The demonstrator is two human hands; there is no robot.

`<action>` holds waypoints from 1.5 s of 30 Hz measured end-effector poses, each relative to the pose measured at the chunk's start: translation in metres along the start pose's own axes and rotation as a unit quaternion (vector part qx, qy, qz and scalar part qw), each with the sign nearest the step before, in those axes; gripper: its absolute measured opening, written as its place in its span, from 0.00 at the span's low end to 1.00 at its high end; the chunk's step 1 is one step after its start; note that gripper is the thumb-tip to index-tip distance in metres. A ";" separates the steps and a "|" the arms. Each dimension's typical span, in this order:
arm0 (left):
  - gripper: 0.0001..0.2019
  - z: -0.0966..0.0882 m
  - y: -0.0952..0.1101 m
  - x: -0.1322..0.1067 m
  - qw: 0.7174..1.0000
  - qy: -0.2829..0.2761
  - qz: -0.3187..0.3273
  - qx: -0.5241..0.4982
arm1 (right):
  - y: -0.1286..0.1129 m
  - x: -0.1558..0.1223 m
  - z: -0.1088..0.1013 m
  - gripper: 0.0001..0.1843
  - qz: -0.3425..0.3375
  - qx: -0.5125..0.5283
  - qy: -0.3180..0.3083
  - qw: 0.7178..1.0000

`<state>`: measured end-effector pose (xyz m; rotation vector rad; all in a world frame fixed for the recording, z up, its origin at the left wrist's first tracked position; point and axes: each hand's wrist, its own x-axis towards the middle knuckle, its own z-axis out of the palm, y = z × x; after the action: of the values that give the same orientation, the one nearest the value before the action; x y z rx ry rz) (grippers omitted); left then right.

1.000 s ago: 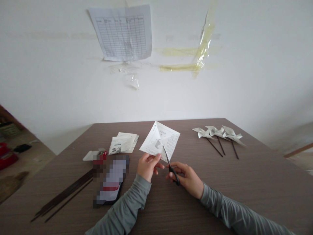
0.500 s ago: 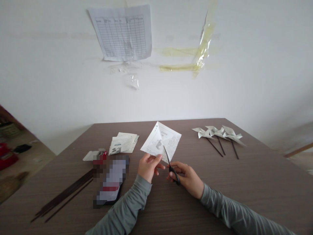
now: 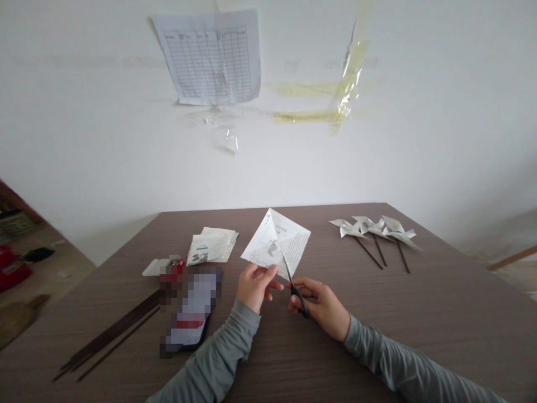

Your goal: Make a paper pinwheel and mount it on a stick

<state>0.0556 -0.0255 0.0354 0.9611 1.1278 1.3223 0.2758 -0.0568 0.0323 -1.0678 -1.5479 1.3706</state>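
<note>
My left hand (image 3: 253,285) pinches the near corner of a square printed paper sheet (image 3: 277,242) and holds it up above the brown table (image 3: 440,313). My right hand (image 3: 319,303) grips black-handled scissors (image 3: 293,282). Their blades point up and away into the lower edge of the sheet. Both arms wear grey sleeves.
Three finished paper pinwheels on dark sticks (image 3: 377,230) lie at the far right. A stack of printed papers (image 3: 211,244) and a small open box (image 3: 161,265) lie to the left, beside a blurred flat object (image 3: 191,310). Several dark sticks (image 3: 111,334) lie near the left edge.
The paper and scissors have shifted only very slightly; the scissor blades sit a touch further along the sheet's edge. Both hands stay in place.
</note>
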 end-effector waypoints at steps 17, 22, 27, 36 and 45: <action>0.22 -0.004 0.001 0.004 0.999 0.046 0.014 0.005 | 0.016 0.000 -0.009 0.36 -0.011 -0.036 -0.041 0.998; 0.17 -0.008 0.007 0.001 0.995 0.086 0.047 0.010 | 0.020 0.000 -0.021 0.23 -0.050 -0.183 -0.049 0.981; 0.14 -0.012 0.011 0.001 0.995 0.083 0.045 0.027 | 0.026 0.005 -0.035 0.19 -0.113 -0.227 -0.005 0.967; 0.17 -0.014 0.008 0.000 0.994 0.057 0.059 0.070 | 0.048 0.028 -0.066 0.20 -0.193 -0.263 0.270 0.906; 0.18 -0.014 0.006 0.001 0.995 0.035 0.045 0.084 | 0.046 0.031 -0.070 0.19 -0.173 -0.215 0.290 0.916</action>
<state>0.0409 -0.0256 0.0382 1.1065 1.2777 1.3568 0.3350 -0.0017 -0.0058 -1.2408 -1.5048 0.4112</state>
